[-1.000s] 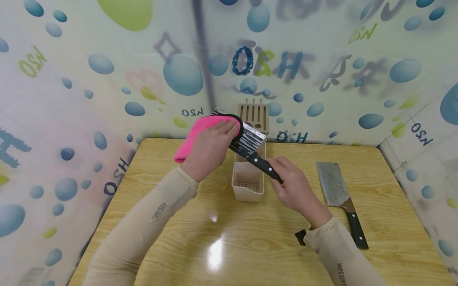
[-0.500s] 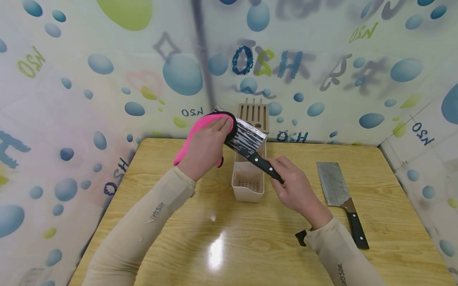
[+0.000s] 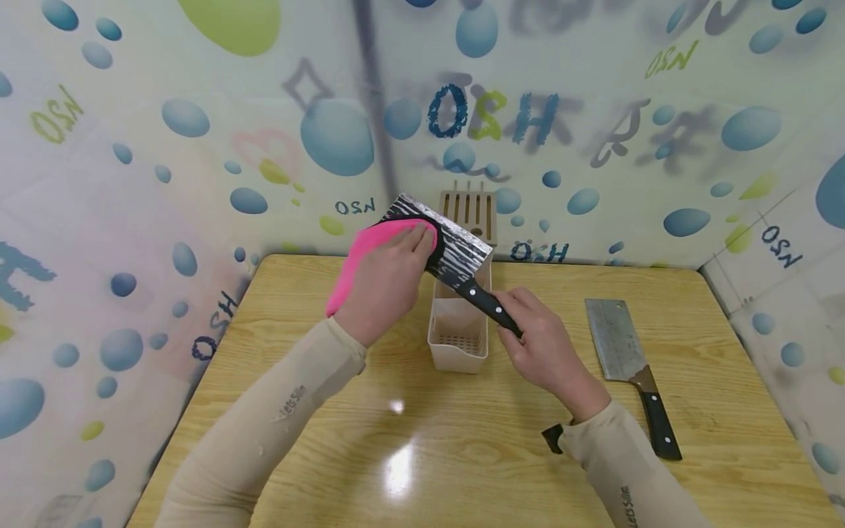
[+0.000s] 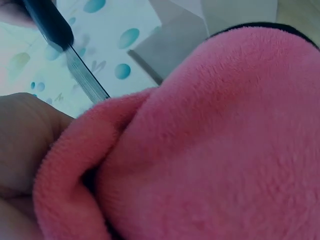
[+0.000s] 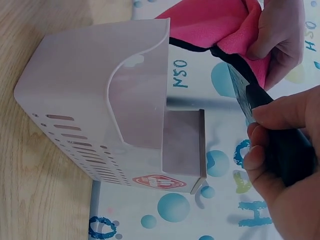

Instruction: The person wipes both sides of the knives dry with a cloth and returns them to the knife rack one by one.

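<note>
My right hand (image 3: 541, 341) grips the black riveted handle of a cleaver (image 3: 470, 253), its streaked dark-and-silver blade tilted up to the left above the table. A pink plush cloth (image 3: 370, 246) with black edging is folded over the blade, and my left hand (image 3: 386, 286) pinches it there, fingers on the blade's face. In the left wrist view the cloth (image 4: 215, 140) fills most of the picture and hides much of the blade. The right wrist view shows the right fingers (image 5: 272, 112) wrapped round the handle, with the left thumb pressing the cloth (image 5: 210, 25) beyond.
Behind and below the blade stands a pale plastic knife holder (image 3: 458, 359) with a slotted brown top (image 3: 467, 213) and an open front compartment. A second cleaver (image 3: 620, 341) with a black handle lies on the wooden table (image 3: 475, 455) at the right. Patterned walls enclose the back and sides.
My left hand and the cloth slide along the blade, first up-left, then back down-right. More of the blade's far corner shows now. The right hand stays almost still.
</note>
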`<move>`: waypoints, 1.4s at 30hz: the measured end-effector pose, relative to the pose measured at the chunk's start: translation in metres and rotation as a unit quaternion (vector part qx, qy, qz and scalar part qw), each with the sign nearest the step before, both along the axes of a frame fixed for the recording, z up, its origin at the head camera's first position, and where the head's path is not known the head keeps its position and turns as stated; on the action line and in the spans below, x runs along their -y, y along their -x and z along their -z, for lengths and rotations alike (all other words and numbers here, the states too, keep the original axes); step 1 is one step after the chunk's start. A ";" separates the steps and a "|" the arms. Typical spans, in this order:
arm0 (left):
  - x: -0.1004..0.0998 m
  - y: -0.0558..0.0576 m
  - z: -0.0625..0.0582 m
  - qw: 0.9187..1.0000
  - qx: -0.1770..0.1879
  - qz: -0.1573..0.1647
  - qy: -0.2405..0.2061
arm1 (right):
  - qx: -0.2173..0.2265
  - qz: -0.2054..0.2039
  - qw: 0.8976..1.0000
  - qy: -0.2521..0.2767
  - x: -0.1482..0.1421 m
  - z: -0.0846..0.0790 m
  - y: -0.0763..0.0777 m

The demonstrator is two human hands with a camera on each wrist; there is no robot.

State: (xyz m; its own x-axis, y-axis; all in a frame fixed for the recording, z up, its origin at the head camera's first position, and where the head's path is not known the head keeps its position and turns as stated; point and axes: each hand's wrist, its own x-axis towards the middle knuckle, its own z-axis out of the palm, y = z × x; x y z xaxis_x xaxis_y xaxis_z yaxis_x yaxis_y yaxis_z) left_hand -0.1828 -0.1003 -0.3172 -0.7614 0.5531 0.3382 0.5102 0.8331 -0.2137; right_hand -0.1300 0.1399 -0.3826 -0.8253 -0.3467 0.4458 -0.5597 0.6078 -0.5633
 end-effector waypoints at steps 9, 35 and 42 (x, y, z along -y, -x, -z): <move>-0.011 -0.007 0.000 1.000 0.001 0.018 0.000 | 0.002 0.007 1.000 0.009 0.001 -0.001 0.001; -0.026 -0.002 0.000 0.996 0.012 0.060 -0.061 | -0.006 -0.005 1.000 -0.012 0.005 -0.003 0.001; -0.029 0.000 -0.003 0.996 0.015 0.061 -0.066 | -0.007 -0.002 1.000 -0.024 0.005 -0.003 0.000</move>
State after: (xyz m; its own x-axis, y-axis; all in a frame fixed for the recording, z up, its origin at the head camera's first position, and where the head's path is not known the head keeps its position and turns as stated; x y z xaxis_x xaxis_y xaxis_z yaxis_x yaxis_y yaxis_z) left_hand -0.1826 -0.0713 -0.3140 -0.7028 0.5939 0.3917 0.6136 0.7846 -0.0888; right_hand -0.1304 0.1348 -0.3794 -0.8178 -0.3718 0.4393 -0.5696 0.6320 -0.5255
